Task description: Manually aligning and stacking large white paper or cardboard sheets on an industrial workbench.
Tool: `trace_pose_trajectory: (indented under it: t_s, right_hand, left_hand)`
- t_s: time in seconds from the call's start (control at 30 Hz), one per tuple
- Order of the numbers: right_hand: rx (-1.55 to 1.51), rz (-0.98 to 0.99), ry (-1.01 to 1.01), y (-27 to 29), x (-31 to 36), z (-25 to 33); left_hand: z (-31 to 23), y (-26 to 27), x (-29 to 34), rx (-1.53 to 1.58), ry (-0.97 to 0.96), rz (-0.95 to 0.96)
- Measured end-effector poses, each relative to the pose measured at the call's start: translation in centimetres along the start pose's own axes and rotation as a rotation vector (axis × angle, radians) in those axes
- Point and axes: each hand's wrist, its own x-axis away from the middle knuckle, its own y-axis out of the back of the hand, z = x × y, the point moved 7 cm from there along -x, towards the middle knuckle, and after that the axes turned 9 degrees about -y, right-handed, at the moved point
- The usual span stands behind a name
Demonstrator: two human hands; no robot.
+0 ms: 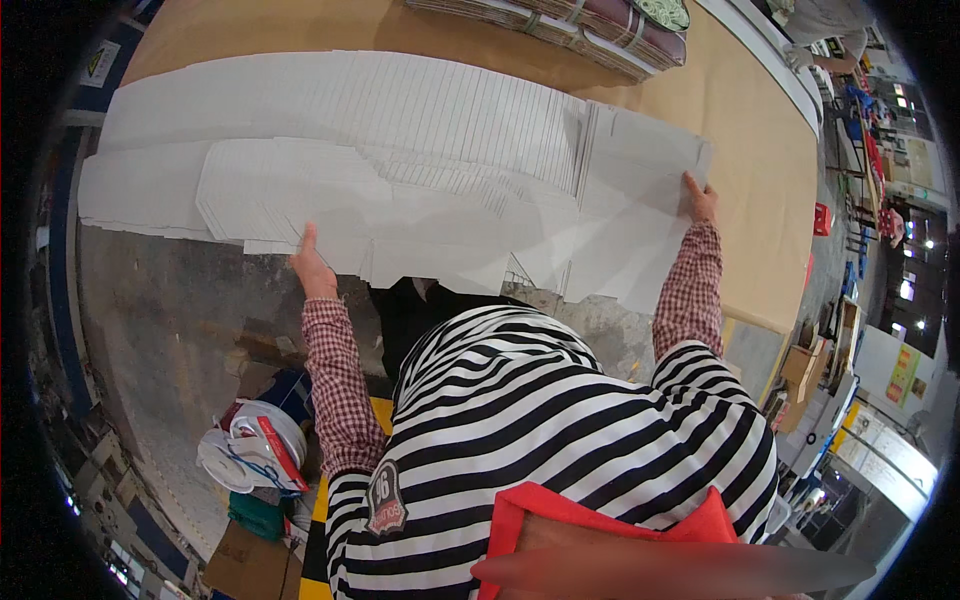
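A wide spread of overlapping white paper sheets (450, 220) lies fanned across the table, its near edge hanging out in front of my body. My left hand (315, 268) grips that near edge left of centre, thumb on top and the fingers hidden underneath. At the right end, my right hand (702, 200) pinches the side edge of the sheets. The layered edges show as many fine parallel lines, and some sheets have stepped outlines.
Brown paper covers the table (765, 230). Tied bundles of flat brown pieces (570, 30) lie at its far side. Down on the left floor are a white round tub (255, 445) and a cardboard box (250, 565). Another person (825, 20) stands at the far right.
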Motion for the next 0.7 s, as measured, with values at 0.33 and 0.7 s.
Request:
trace_pose_trajectory:
  t_s: [0.33, 0.7]
  right_hand:
    - [0.123, -0.078, -0.016, -2.6, -5.2, -3.2]
    - [-0.512, 0.193, -0.133, -0.7, -3.2, -1.4]
  left_hand:
    - [0.0, -0.6, 0.1, 0.030, 0.028, 0.009]
    - [-0.7, 0.2, 0.2, 0.016, -0.043, 0.024]
